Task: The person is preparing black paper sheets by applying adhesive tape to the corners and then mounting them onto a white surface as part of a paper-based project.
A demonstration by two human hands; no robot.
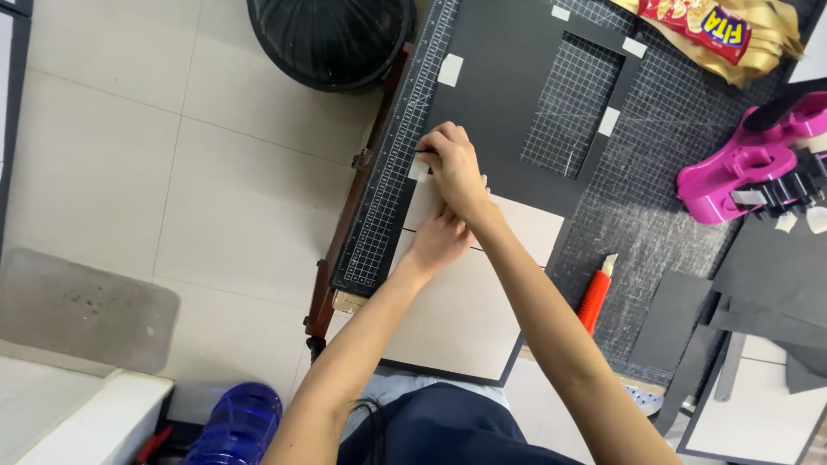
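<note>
My right hand (pixel 454 165) reaches across to the left edge of a black card frame (pixel 504 95) that has a rectangular window and lies on a gridded cutting mat (pixel 383 207). Its fingertips pinch and press a small pale piece of tape (pixel 419 170) where the black frame meets a beige board (pixel 465 310). My left hand (pixel 439 239) lies just below it, flat on the beige board, with its fingers partly hidden under my right wrist. More tape pieces (pixel 450 69) hold the frame's edges.
A red utility knife (pixel 594 297) lies right of the beige board. A pink tape dispenser (pixel 741 172), black card scraps (pixel 758 301) and a snack packet (pixel 706 26) are on the right. A black round basket (pixel 332 39) and a blue bottle (pixel 233 426) are on the floor to the left.
</note>
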